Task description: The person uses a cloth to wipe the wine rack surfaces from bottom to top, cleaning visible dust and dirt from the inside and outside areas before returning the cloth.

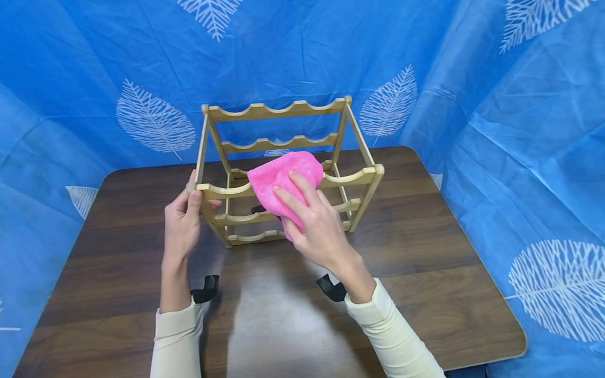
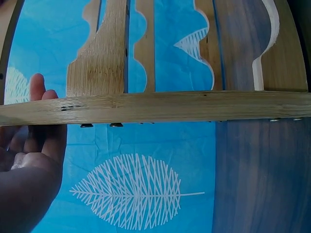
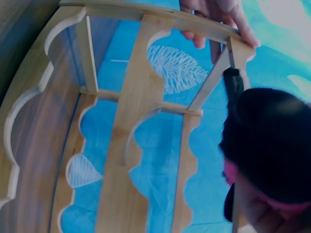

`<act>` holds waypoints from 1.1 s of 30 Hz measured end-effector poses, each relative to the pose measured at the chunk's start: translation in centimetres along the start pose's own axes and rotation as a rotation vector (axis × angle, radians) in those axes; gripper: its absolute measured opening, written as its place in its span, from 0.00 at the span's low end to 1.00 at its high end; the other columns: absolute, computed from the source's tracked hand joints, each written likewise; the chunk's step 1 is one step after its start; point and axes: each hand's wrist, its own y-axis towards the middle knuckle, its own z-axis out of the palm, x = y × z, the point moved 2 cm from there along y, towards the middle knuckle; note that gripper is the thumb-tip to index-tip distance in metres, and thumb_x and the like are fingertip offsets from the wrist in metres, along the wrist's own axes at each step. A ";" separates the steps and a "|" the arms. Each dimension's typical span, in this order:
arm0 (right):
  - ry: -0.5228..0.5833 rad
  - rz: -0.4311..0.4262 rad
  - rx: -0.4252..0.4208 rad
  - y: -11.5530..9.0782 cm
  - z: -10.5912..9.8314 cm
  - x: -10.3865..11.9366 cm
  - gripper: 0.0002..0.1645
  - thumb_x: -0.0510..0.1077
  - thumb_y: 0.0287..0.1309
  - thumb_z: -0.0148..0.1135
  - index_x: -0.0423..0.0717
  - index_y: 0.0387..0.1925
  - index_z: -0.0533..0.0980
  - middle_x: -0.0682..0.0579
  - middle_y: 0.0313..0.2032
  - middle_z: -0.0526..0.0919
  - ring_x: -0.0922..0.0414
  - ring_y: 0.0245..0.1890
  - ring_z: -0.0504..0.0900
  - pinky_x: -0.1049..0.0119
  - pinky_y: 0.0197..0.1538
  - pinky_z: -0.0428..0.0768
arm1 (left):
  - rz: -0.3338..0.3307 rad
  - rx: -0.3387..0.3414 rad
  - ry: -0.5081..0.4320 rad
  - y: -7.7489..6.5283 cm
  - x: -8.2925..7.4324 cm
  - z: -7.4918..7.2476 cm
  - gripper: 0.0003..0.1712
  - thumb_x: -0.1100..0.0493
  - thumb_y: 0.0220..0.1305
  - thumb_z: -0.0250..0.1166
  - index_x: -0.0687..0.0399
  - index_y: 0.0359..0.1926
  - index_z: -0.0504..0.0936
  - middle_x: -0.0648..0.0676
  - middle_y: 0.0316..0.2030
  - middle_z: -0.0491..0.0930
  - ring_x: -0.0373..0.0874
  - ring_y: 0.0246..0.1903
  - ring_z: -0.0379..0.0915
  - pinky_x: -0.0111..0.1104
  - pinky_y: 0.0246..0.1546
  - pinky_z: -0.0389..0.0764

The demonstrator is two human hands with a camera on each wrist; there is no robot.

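Observation:
A light wooden wine rack with scalloped rails stands on the table. My left hand grips its front left upper corner, thumb on the near side and fingers behind the post. In the left wrist view, fingertips of that hand show past the wooden bar. My right hand holds a pink cloth draped over the middle of the top front rail, with spread fingers bent onto it. The cloth hides that part of the rail. In the right wrist view, a dark shape covers most of the right hand and cloth.
The rack rests on a dark wood-grain table with rounded corners. A blue curtain with white leaf prints hangs close behind it and to both sides. Black pieces show at both wrists, by the cream sleeves.

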 end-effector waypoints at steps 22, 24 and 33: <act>0.014 0.168 -0.069 -0.5 0.5 0.9 0.41 0.37 0.52 0.72 0.39 0.68 0.68 0.38 0.71 0.60 0.39 0.64 0.67 0.45 0.60 0.69 | -0.023 -0.002 0.041 0.0 -0.1 -0.3 0.21 0.52 0.77 0.52 0.66 0.43 0.84 0.45 0.26 0.86 0.37 0.69 0.58 0.37 0.62 0.70; -0.011 0.156 -0.092 -0.5 0.7 1.2 0.38 0.39 0.53 0.72 0.38 0.66 0.70 0.36 0.70 0.61 0.37 0.64 0.66 0.45 0.61 0.66 | -0.027 0.003 0.029 0.0 -0.2 -0.3 0.21 0.52 0.77 0.52 0.67 0.43 0.84 0.45 0.27 0.86 0.37 0.70 0.57 0.39 0.63 0.69; -0.107 0.086 -0.139 -0.4 0.9 1.7 0.34 0.38 0.58 0.70 0.32 0.64 0.70 0.31 0.70 0.58 0.38 0.73 0.53 0.48 0.69 0.62 | -0.050 0.010 0.024 0.1 -0.1 -0.1 0.22 0.52 0.77 0.53 0.67 0.44 0.84 0.46 0.28 0.86 0.36 0.70 0.56 0.40 0.64 0.68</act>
